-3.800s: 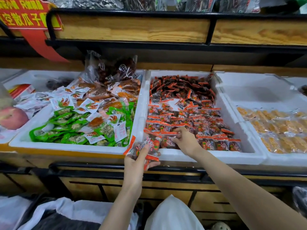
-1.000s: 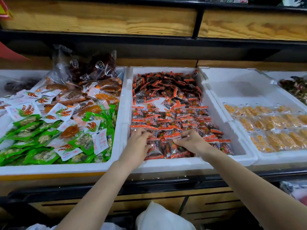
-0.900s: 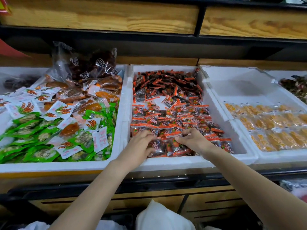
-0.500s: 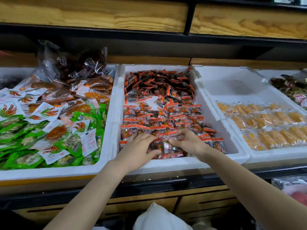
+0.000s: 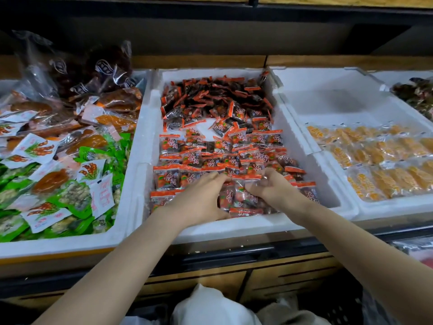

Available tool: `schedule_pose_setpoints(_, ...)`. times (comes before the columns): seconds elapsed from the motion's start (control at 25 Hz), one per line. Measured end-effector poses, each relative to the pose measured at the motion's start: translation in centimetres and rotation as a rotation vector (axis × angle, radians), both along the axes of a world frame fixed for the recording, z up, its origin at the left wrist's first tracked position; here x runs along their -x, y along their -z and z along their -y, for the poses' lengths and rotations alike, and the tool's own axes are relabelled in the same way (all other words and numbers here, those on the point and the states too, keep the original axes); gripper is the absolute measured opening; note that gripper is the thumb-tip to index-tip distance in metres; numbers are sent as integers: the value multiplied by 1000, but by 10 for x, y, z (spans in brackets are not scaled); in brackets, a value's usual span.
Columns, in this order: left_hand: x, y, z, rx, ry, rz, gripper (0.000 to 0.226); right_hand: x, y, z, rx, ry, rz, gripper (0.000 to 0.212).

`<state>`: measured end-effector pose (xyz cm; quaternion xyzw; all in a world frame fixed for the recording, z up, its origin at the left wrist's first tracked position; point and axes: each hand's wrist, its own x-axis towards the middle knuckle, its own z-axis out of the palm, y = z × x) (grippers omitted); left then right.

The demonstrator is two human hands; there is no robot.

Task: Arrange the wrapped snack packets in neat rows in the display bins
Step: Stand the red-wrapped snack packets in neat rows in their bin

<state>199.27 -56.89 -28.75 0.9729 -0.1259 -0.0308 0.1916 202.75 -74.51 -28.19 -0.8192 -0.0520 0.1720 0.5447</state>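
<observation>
Head view, the only one I have. The middle bin (image 5: 234, 227), white foam, holds the red packets (image 5: 210, 160). In its near half they lie in overlapping rows, and at the far end they sit in a loose heap (image 5: 218, 99). Each packet has a clear body, an orange-red top band and two big red characters that I read as 杏肉. The smaller print is too fine to make out.

Both hands are down in the near rows, close together. The left hand (image 5: 199, 200) lies palm down over the nearest rows, its fingers almost straight, with the tips pressing on the packets. The right hand (image 5: 274, 191) has its fingers curled in, and they pinch the top edge of one packet (image 5: 243, 184) in the second row from the near wall.

The left bin (image 5: 58, 245) is a jumble of green packets (image 5: 14, 184) and white packets (image 5: 37, 147) printed with an orange drawing. One white packet carries red writing that I cannot read. At its far end stand clear bags (image 5: 93, 66) of dark contents, with white logo patches too blurred to read.

The right bin (image 5: 328, 90) has yellow packets (image 5: 375, 160) in rows across its near half. They have clear wrappers, and I see no legible print on them.

Below the bins there is a wooden cabinet front (image 5: 281, 277). A white bag (image 5: 210, 306) sits nearest to me at the bottom edge.
</observation>
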Motion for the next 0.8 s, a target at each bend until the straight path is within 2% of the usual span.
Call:
schedule_pose_setpoints(0.08, 2, -2, -6, 46, -25, 24, 76, -2, -2, -2, -31, 13, 2, 25)
schedule_pose_setpoints(0.2, 5, -5, -17, 98, -66, 20, 66, -8, -4, 1, 46, 58, 98, 33)
schedule_pose_setpoints(0.32, 5, -4, -24, 43, -53, 73, 61, -14, -3, 5, 88, 28, 212, 25)
schedule_pose_setpoints(0.52, 3, 1, -14, -36, 63, -16, 81, -15, -3, 6, 288, -75, 217, 28)
schedule_pose_setpoints(0.72, -5, -3, -22, -115, 107, -33, 76, -13, -9, 2, 195, -184, 121, 19)
schedule_pose_setpoints(0.8, -3, -3, -25, -160, 129, -37, 75, -12, -5, -2, 316, -256, 199, 14)
